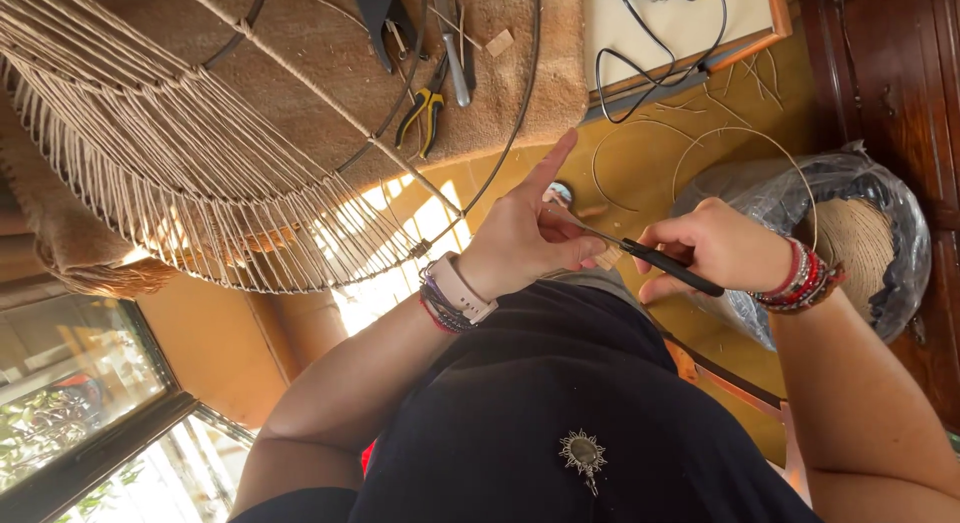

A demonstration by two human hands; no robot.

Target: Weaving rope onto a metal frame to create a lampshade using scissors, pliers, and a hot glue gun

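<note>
From the head view, the right hand point(715, 248) has its grip clenched around the black handle of a slim tool point(640, 258) whose metal tip points toward the left hand point(530, 233). The left hand pinches a thin cord point(440, 188) with thumb and curled fingers, index finger stretched out straight. That cord runs up to the woven cord frame point(190, 173). Yellow-handled pliers point(425, 113) lie on the brown mat point(300, 43) beyond. A wrapped spool of twine point(860, 233) sits right of the right hand.
</note>
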